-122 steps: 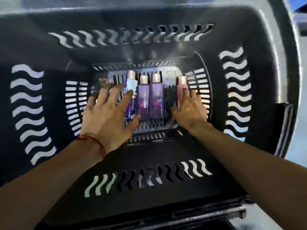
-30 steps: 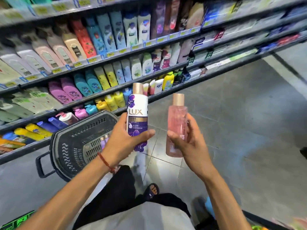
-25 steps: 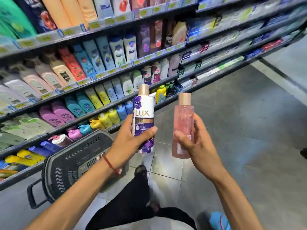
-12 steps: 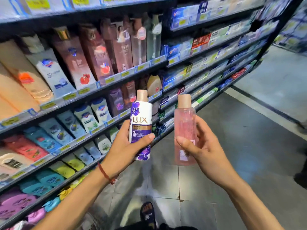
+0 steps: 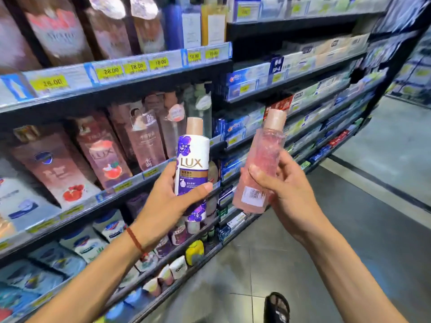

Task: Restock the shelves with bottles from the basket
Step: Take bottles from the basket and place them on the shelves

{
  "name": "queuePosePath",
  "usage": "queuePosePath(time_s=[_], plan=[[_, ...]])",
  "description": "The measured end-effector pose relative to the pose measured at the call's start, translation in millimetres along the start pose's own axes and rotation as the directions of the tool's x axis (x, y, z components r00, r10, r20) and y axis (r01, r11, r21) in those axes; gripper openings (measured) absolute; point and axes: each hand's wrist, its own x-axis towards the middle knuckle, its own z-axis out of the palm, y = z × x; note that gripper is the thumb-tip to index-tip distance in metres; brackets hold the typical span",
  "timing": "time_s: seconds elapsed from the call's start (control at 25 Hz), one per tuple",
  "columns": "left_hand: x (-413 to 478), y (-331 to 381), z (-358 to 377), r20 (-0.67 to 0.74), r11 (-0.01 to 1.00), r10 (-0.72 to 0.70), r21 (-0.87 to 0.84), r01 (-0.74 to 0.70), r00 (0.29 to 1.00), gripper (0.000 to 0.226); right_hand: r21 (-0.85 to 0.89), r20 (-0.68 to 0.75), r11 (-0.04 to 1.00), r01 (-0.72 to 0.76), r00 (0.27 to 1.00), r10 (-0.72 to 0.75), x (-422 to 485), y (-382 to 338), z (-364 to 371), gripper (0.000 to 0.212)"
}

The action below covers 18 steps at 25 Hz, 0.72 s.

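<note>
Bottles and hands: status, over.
Left hand grips white and purple bottle. Right hand grips pink bottle. Both short of the shelves, nothing in between.

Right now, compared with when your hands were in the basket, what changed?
Both hands lifted bottles out of the basket up to the shelves: the left hand grips the purple-and-white LUX bottle, the right hand the pink bottle, now tilted rightward. The basket left the view. Each grip stayed on its bottle this last second.

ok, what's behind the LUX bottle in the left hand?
Tall brownish bottles show just to its left, and a shelf edge with yellow price tags runs behind it. The LUX bottle and left hand cover whatever stock sits directly behind.
</note>
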Motion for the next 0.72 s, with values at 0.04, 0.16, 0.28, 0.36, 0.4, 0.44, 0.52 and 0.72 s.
queuePosePath(time_s=[0.04,0.16,0.28,0.36,0.4,0.44,0.52,0.72], plan=[[15,5,9,-0.016,1.0,0.011,0.006,-0.011,1.0,0.053,0.022,0.03,1.0,0.001,1.0,-0.001,22,-4,-9,0.046],[57,17,34,-0.073,0.999,0.041,0.031,-0.039,0.996,0.057,0.064,0.112,0.998,-0.012,0.994,0.005,82,-18,-35,0.039],[100,37,66,-0.205,0.998,0.069,0.03,-0.064,0.976,0.059,0.067,0.242,0.997,-0.037,0.97,0.02,146,-38,-62,0.041],[129,52,87,-0.29,0.996,0.094,0.025,-0.091,0.953,0.056,0.066,0.338,0.996,-0.054,0.941,0.029,185,-51,-76,0.045],[141,59,95,-0.317,0.995,0.096,0.017,-0.095,0.944,0.055,0.059,0.376,0.997,-0.057,0.926,0.03,200,-57,-80,0.046],[150,67,102,-0.336,0.995,0.097,0.013,-0.098,0.937,0.055,0.06,0.403,0.996,-0.059,0.915,0.029,213,-62,-83,0.047],[169,84,115,-0.385,0.994,0.103,0.02,-0.103,0.917,0.057,0.082,0.44,0.994,-0.071,0.897,0.028,242,-73,-88,0.05],[193,129,124,-0.465,0.989,0.148,0.047,-0.142,0.873,0.056,0.146,0.524,0.973,-0.179,0.848,0.078,294,-110,-80,0.035]])
